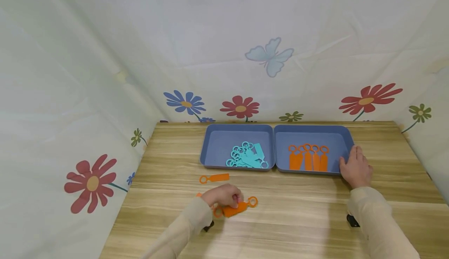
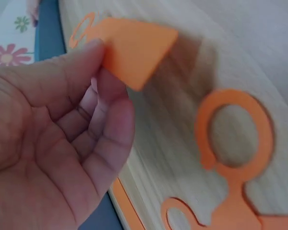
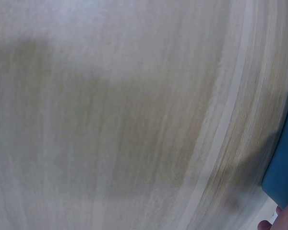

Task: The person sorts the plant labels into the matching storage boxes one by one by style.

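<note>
My left hand (image 1: 226, 195) pinches an orange ring-ended tag (image 2: 137, 50) between thumb and fingers, its flat end raised over the table in the left wrist view. Below and beside that hand lie more orange tags (image 2: 234, 129), partly covered by it in the head view. Another orange tag (image 1: 219, 177) lies alone just in front of the left tray. At the far right, my right hand (image 1: 357, 168) rests on the right end of the right blue tray (image 1: 336, 138). Several orange tags (image 1: 308, 160) stand in a row inside that tray, rings toward the back.
The left blue tray (image 1: 214, 146) stands end to end with the right one and holds a heap of turquoise tags (image 1: 247, 156). Both sit near the back of the wooden table (image 1: 291, 220), before a flower-printed curtain (image 1: 308, 29).
</note>
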Tool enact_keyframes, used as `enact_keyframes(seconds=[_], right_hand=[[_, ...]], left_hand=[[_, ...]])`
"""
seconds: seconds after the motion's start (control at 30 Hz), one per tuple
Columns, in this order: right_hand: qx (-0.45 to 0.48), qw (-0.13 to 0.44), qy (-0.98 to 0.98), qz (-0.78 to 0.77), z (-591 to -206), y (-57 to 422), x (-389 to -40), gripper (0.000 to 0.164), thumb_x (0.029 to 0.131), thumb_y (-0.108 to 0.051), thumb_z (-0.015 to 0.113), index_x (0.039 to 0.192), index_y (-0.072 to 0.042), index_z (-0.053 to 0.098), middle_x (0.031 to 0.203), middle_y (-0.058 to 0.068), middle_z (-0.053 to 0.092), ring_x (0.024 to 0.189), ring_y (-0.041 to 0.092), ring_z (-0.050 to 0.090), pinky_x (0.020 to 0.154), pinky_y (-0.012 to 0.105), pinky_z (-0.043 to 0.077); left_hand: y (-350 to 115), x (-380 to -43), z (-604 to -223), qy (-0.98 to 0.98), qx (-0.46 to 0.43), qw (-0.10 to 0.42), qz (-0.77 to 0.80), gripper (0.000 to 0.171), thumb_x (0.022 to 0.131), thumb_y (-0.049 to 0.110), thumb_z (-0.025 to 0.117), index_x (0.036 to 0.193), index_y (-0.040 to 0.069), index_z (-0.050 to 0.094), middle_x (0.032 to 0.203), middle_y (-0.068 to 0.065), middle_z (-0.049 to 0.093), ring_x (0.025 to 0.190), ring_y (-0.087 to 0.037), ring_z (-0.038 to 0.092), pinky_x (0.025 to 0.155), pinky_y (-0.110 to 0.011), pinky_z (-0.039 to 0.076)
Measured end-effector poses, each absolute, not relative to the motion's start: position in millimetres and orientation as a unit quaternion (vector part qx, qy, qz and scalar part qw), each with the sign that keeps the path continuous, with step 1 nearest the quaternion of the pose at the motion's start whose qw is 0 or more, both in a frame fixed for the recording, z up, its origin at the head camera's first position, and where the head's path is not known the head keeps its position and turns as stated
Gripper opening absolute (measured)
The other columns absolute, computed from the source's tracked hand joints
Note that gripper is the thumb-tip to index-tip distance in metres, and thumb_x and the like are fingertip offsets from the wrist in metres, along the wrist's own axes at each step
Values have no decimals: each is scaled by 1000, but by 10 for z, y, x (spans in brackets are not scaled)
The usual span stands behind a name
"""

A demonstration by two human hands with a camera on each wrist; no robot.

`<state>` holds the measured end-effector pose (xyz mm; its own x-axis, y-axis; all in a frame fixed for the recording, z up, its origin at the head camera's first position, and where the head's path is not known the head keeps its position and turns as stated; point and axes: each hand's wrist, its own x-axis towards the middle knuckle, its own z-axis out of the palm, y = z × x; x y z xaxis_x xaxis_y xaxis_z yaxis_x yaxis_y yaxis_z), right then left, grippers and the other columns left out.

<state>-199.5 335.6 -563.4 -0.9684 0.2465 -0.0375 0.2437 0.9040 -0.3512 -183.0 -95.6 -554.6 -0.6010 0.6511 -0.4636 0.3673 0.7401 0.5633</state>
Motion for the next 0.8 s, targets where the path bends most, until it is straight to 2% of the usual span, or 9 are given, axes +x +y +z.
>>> enact_keyframes(seconds=[0.13,0.27,0.57,0.8], right_hand=[[-125,4,-976,176,-5637,3360,-1992,67,93,-33,28,137,11,3,142,31,4,119,51,21,85,67,23],[-125,6,-977,174,-5653,3368,-1997,67,93,-32,28,137,11,3,142,31,4,119,51,21,85,66,23],[-128,6,-976,175,-5659,3370,-2005,66,93,-31,28,137,11,4,142,30,5,119,50,21,84,66,23],[-128,4,-976,178,-5651,3370,-2005,67,93,-33,27,138,11,3,143,30,3,119,50,20,86,66,22]], left_hand=[[-915,-1861,-5524,840,264,375,290,8,77,0,62,75,6,57,63,6,43,58,-7,40,57,-17,35],[-853,-1889,-5512,804,227,409,367,5,79,-2,59,81,2,57,65,2,49,57,-12,44,56,-23,41],[-701,-1993,-5515,760,227,428,434,4,83,3,56,86,-1,55,65,0,51,55,-13,45,55,-26,40],[-582,-2077,-5453,753,206,422,461,7,83,5,56,89,1,55,69,-1,53,56,-10,49,60,-32,46]])
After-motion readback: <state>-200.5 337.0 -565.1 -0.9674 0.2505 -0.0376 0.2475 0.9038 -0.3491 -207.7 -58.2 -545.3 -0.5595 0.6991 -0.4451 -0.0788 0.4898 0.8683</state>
